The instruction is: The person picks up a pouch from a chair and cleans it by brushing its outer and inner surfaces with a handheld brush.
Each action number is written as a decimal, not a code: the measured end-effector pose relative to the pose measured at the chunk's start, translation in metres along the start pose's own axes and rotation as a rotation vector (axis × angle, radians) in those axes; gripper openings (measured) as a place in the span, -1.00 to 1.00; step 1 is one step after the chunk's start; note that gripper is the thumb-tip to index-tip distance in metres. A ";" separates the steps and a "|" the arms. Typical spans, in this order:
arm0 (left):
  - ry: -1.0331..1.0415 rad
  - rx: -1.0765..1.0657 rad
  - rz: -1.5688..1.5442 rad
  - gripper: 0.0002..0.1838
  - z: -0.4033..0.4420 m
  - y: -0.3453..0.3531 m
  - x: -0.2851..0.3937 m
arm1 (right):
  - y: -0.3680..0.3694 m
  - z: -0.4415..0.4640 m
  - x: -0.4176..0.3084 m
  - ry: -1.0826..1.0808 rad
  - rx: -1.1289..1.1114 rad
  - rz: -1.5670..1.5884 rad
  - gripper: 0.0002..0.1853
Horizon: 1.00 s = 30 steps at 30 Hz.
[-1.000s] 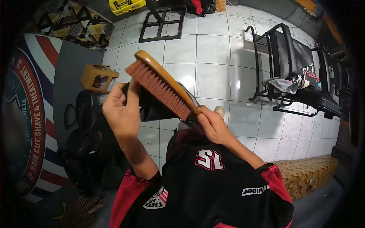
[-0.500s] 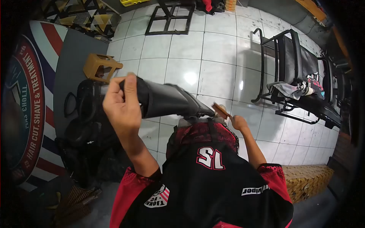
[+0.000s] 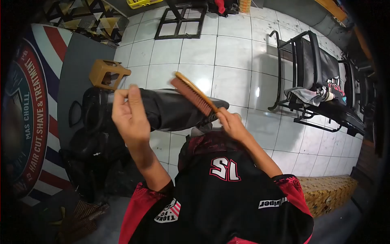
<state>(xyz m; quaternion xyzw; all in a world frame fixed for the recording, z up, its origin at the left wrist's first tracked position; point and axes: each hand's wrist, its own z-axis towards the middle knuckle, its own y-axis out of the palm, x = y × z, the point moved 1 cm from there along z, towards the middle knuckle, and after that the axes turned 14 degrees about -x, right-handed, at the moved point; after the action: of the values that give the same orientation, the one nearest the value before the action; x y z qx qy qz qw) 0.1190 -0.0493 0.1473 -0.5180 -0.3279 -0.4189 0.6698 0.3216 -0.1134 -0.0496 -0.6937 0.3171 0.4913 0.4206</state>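
A tan stool [image 3: 106,75] is standing beyond the left end of the black boot-like item [image 3: 172,112]. At that end, the left hand [image 3: 132,118] is raising its thumb, fingers partly curled; whether they are pinching the rim, I cannot tell. The item is stretching between the 2 hands. Over its right half, 1 brush [image 3: 194,96] is slanting; beside that, the right hand [image 3: 232,125] is gripping the handle, fingers wrapped round. Brushing is seemingly going on; the next stroke is calling for bristles lying flat and a steadied left end.
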 end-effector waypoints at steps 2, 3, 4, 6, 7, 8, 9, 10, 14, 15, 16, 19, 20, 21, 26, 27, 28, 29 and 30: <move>0.052 0.011 -0.131 -0.74 -0.002 -0.009 -0.002 | 0.008 -0.006 0.088 0.246 -0.024 -0.330 -0.73; 0.049 -0.006 -0.154 -0.74 -0.003 -0.012 0.000 | 0.012 -0.016 0.137 0.412 0.009 -0.461 -0.70; 0.048 -0.024 -0.176 -0.75 -0.003 -0.014 0.002 | 0.007 -0.031 0.170 0.555 -0.126 -0.544 -0.67; 0.053 -0.037 -0.193 -0.75 -0.002 -0.015 0.004 | -0.004 -0.057 0.223 0.731 -0.285 -0.640 -0.60; 0.014 -0.030 -0.244 -0.77 -0.002 -0.013 0.004 | -0.006 -0.063 0.226 0.771 -0.312 -0.652 -0.57; -0.020 -0.022 -0.298 -0.78 0.000 -0.011 0.004 | -0.007 -0.061 0.230 0.766 -0.310 -0.653 -0.57; -0.022 -0.024 -0.296 -0.78 0.001 -0.011 0.003 | -0.010 -0.059 0.217 0.761 -0.267 -0.583 -0.58; -0.138 -0.067 -0.451 -0.81 0.000 -0.010 0.000 | -0.012 -0.059 0.199 0.762 -0.224 -0.510 -0.58; -0.320 -0.135 -0.706 -0.82 -0.001 0.009 -0.011 | -0.014 -0.018 0.039 0.207 0.194 0.174 -0.61; -0.314 -0.166 -0.742 -0.79 -0.001 0.012 -0.013 | -0.020 -0.016 -0.008 0.142 0.140 0.235 -0.64; -0.313 -0.172 -0.742 -0.79 0.000 0.014 -0.013 | -0.019 -0.016 -0.030 0.066 0.066 0.249 -0.67; -0.257 -0.262 -0.848 -0.74 -0.001 0.020 -0.014 | -0.018 -0.015 -0.083 -0.170 0.000 0.180 -0.82; -0.218 -0.234 -0.847 -0.73 -0.002 0.020 -0.017 | -0.014 -0.013 -0.083 -0.240 -0.020 0.134 -0.84; -0.179 -0.206 -0.845 -0.71 -0.003 0.021 -0.018 | -0.009 -0.010 -0.070 -0.210 -0.015 0.043 -0.84; -0.227 -0.130 -0.856 -0.76 0.000 0.012 -0.002 | 0.003 -0.003 0.070 0.434 -0.072 -0.353 -0.79; -0.239 -0.104 -0.868 -0.76 0.000 0.011 -0.001 | 0.004 -0.013 0.115 0.534 -0.079 -0.364 -0.74; -0.253 -0.081 -0.879 -0.75 0.001 0.011 0.001 | 0.004 -0.027 0.159 0.636 -0.083 -0.372 -0.69; -0.251 -0.081 -0.879 -0.75 0.001 0.011 0.003 | -0.001 -0.046 0.199 0.649 -0.207 -0.453 -0.67; -0.238 -0.122 -0.880 -0.73 0.000 0.012 0.007 | -0.004 -0.062 0.222 0.660 -0.331 -0.532 -0.63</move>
<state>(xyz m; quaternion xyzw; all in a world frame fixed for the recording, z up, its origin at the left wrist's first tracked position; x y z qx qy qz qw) 0.1328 -0.0497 0.1485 -0.4125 -0.5660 -0.6198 0.3540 0.4203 -0.1727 -0.2487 -0.9284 0.1620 0.1628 0.2920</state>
